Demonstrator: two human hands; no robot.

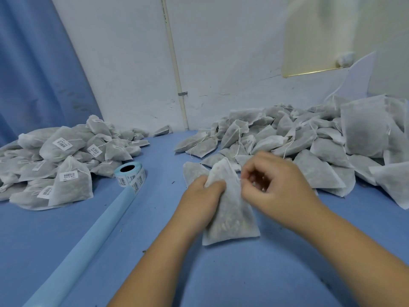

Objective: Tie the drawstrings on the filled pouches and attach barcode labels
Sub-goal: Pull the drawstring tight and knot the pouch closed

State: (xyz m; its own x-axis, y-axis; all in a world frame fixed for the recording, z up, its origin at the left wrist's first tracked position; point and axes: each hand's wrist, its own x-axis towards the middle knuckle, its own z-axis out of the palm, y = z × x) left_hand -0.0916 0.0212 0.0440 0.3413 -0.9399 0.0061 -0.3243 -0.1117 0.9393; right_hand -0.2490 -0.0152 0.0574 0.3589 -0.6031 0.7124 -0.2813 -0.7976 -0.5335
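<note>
At nine o'clock on the blue table (66, 229), a heap of labelled pouches (59, 160) is lying with white barcode stickers showing on many of them. Just inward of it, at ten o'clock from the hands, the label roll (130, 175) is sitting with its core facing up, and a pale blue backing strip (88, 240) is trailing from it toward seven o'clock. At the table's middle the left hand (201, 193) is gripping one filled pouch (230, 209) by its left side near the neck, fingers wrapped into the fabric. The pouch is standing tilted, with its bottom edge resting on the table at six o'clock. The right hand (276, 187) is working at the pouch's upper right edge, fingers curled and fingertips pinching the fabric there – the string itself is too fine to make out in the grip. Behind the hands, from twelve to three o'clock, a larger heap of unlabelled pouches (309, 147) is spreading along the wall, loose drawstrings hanging from several.
</note>
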